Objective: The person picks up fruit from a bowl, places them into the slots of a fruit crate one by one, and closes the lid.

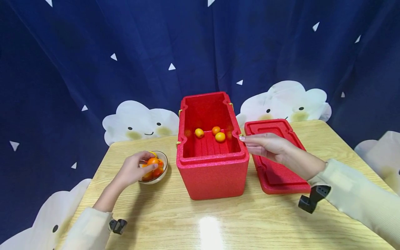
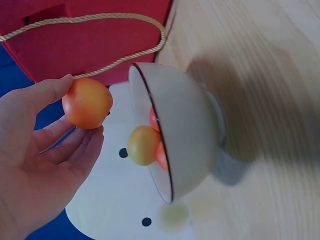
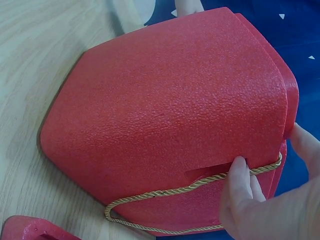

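My left hand (image 1: 134,169) holds a round orange fruit (image 2: 87,103) between thumb and fingers, just above a bowl (image 2: 187,130) with a dark rim. More orange and yellow fruits (image 2: 144,145) lie in that bowl. A red foam box (image 1: 215,180) stands lidless in the middle of the table, with a yellow fruit (image 1: 199,133), an orange one (image 1: 216,130) and another yellow one (image 1: 220,137) on its floor. At the box's right side, my right hand (image 1: 268,146) grips the wall, thumb at the rim and fingers on the outer face near the gold rope handle (image 3: 165,192).
A red lid (image 1: 281,173) lies on the wooden table (image 1: 162,218) to the right of the box, partly under my right hand in the head view. Behind the table hangs a dark blue curtain (image 1: 200,45) with white triangles and cloud faces.
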`<state>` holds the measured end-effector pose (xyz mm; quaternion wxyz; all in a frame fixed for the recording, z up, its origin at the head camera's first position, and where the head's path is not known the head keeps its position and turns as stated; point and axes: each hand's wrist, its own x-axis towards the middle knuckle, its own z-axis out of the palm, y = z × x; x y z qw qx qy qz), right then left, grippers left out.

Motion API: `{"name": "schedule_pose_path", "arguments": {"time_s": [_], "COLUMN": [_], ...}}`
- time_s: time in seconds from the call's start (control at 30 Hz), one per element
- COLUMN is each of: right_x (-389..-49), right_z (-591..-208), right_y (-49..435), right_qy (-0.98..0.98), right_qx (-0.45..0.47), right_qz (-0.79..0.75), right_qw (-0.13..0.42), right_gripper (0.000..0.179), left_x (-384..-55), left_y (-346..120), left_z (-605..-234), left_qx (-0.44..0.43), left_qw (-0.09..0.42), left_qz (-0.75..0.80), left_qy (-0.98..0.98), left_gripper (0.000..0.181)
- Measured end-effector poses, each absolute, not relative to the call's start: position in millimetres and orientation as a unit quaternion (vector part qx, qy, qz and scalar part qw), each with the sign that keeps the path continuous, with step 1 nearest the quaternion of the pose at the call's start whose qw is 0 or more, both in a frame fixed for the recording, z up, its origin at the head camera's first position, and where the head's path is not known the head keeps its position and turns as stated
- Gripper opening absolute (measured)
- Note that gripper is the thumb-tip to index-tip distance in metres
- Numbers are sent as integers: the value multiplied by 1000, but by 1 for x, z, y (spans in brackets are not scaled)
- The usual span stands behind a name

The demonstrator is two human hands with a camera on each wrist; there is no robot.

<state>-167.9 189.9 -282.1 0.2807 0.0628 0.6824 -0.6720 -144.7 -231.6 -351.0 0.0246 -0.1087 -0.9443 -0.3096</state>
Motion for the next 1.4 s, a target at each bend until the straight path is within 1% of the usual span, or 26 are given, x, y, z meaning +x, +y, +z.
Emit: {"name": "schedule_pose_path", "arguments": {"time_s": [0.13, 0.37, 0.57, 0.7, 0.9, 1.07, 1.4], "right_x": [-167, -166, -167, -167, -168, -167, -167], "right_z": [-282, -283, -283, -283, -283, -283, -283], "right_y": [190, 191, 191, 191, 192, 191, 191], "right_qy": [679, 675, 678, 676, 671, 673, 673], "right_qx": [57, 45, 50, 52, 50, 50, 53], "right_qz": [-677, -681, -677, -678, -683, -682, -681], "right_qw": [279, 280, 282, 282, 283, 281, 282], "right_gripper": [68, 68, 68, 68, 71, 71, 72], "left_x": [-149, -156, -163, -168, -175, -181, -192], "left_y": [-225, -213, -206, -202, -196, -192, -179], "left_z": [-346, -337, -328, -318, -300, -287, -265], "left_qx": [-113, -121, -140, -147, -135, -133, -156], "left_qw": [26, 19, 35, 43, 33, 38, 50], "left_qz": [-315, -319, -327, -333, -348, -341, -323], "left_qy": [-942, -940, -934, -930, -927, -930, -932], "left_gripper": [35, 36, 33, 32, 36, 34, 34]}}
